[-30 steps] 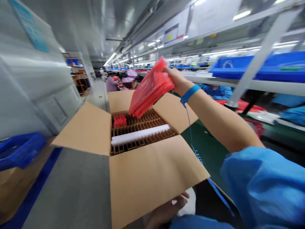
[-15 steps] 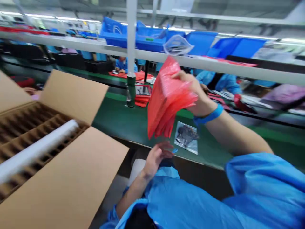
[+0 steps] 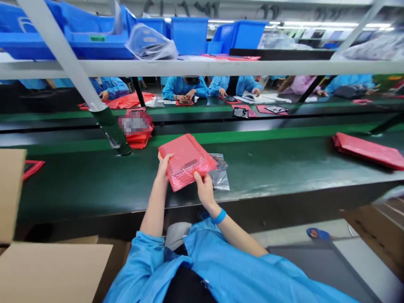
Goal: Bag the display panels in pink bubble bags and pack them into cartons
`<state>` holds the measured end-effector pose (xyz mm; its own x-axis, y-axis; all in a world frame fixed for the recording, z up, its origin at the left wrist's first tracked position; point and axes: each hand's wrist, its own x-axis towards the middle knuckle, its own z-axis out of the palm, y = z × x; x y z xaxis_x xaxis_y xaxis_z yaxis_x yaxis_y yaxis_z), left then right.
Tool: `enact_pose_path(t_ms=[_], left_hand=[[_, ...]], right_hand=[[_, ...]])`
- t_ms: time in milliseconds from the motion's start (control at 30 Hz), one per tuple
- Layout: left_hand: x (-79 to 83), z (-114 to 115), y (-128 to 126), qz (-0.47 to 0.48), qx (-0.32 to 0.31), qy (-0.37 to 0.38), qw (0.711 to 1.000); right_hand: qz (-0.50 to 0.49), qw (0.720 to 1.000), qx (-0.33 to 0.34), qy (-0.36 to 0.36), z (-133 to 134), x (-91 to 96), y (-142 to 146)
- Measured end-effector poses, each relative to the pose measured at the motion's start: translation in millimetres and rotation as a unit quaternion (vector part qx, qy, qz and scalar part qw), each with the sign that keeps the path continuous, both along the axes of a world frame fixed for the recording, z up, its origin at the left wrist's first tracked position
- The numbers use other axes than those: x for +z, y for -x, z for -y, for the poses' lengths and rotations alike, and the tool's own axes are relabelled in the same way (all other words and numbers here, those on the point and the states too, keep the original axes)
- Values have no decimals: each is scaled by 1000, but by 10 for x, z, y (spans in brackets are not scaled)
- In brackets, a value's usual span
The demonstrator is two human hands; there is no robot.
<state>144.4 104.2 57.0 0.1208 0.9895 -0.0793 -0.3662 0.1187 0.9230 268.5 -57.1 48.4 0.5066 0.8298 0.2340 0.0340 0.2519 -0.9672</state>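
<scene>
A stack of red bubble-wrap bags (image 3: 186, 158) is held flat above the green bench, tilted a little. My left hand (image 3: 163, 166) grips its left edge, thumb on top. With thumb over the near right corner, my right hand (image 3: 204, 185) holds the other side; a blue band circles that wrist. Partly behind the bags, a clear plastic bag (image 3: 221, 179) with small dark parts inside lies on the bench.
An open cardboard box (image 3: 53, 269) stands at the left. A post (image 3: 110, 130) rises from the bench (image 3: 268, 168). Red bags (image 3: 139, 136) are piled beyond it; another red stack (image 3: 369, 149) lies right. Blue bins (image 3: 189, 35) fill the shelf. People in blue work opposite.
My view has swung right, away from the box. The red bags came down from my raised right hand to a flatter pose over the bench, and my left hand has taken hold of them too.
</scene>
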Motion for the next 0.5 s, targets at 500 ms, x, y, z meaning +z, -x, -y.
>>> enact_pose_path(t_ms=[500], left_hand=[[-733,546,480,-482,25,-282,829]], right_hand=[[185,974,-69,113,899,-569,-1037]])
